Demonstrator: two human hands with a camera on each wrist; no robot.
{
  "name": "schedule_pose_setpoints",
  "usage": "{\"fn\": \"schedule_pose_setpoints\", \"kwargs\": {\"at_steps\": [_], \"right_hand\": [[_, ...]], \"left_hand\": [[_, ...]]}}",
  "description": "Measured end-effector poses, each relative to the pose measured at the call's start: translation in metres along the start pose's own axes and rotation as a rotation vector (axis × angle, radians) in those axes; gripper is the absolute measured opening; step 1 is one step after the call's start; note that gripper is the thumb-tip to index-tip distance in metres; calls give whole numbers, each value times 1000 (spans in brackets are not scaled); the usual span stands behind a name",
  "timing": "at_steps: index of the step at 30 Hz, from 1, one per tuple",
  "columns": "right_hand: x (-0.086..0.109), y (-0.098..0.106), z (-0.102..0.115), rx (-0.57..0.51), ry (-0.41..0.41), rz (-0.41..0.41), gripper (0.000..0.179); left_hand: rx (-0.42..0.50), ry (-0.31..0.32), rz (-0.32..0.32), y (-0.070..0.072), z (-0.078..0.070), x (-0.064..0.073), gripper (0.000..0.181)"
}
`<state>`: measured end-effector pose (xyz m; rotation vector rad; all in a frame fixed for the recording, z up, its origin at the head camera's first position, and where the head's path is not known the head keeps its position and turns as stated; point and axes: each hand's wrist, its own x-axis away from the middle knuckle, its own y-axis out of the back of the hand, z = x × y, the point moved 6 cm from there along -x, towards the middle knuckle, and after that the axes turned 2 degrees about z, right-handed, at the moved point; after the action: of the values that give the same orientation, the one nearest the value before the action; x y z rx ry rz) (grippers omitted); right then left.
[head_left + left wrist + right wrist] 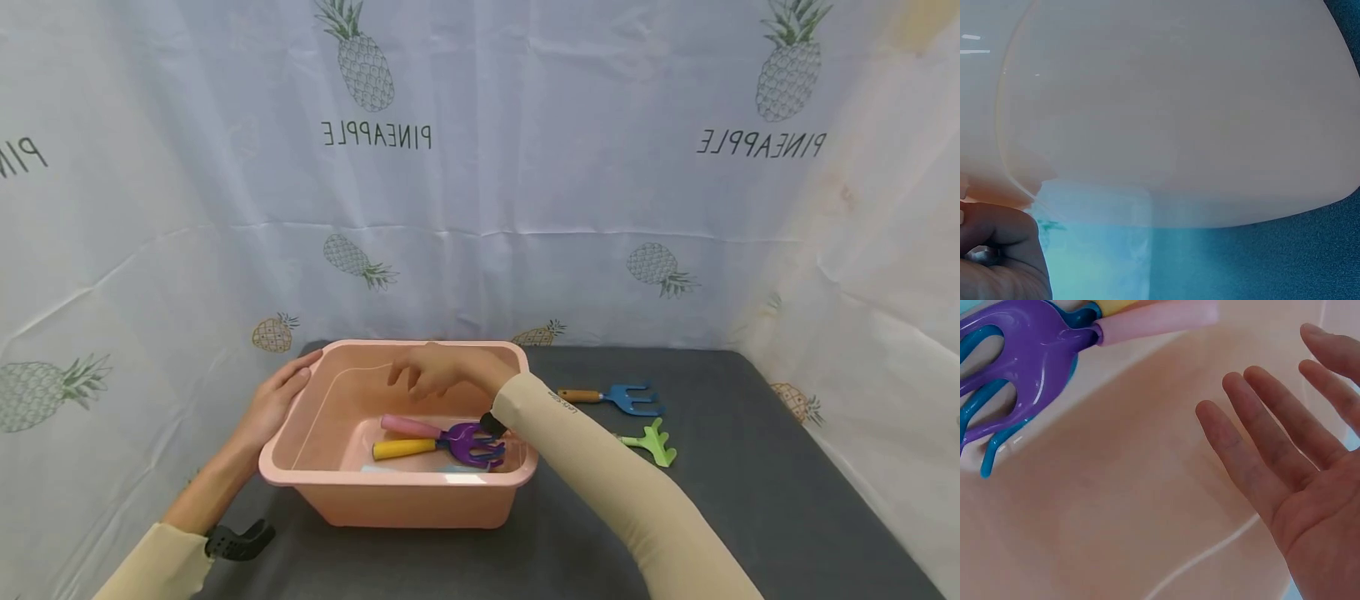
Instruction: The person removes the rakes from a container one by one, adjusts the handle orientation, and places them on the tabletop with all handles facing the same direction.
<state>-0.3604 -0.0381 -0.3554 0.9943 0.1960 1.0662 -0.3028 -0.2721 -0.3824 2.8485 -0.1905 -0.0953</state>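
A pink plastic basin point(405, 500) stands on the dark table. My left hand point(276, 404) grips its left rim; in the left wrist view the curled fingers of the left hand point(1000, 250) show at the lower left. Over the basin's inside hovers my right hand point(431, 368), holding nothing. The right wrist view shows that right hand point(1310, 462) with spread, fairly straight fingers. Inside the basin lie two small garden tools: a purple hand rake point(1041, 356) with a pink handle, on top of a blue hand fork point(985, 403) with a yellow handle.
Right of the basin, a blue hand fork point(626, 398) with an orange-brown handle lies on the table point(765, 483). Nearer me is a green hand rake point(655, 443), its handle partly hidden by my right sleeve. A pineapple-print curtain point(480, 183) surrounds the table's back and sides.
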Motion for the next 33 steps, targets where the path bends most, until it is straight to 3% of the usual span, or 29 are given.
{"fn": "schedule_pose_setpoints", "kwargs": {"at_steps": [23, 29, 33], "right_hand": [[-19, -12, -9, 29, -68, 31, 48], [-21, -21, -13, -79, -94, 70, 49], [-23, -24, -17, -90, -106, 68, 49]], "left_hand": [[-14, 9, -28, 1, 0, -1, 65], [-2, 5, -16, 0, 0, 0, 65], [0, 6, -12, 0, -1, 0, 65]]}}
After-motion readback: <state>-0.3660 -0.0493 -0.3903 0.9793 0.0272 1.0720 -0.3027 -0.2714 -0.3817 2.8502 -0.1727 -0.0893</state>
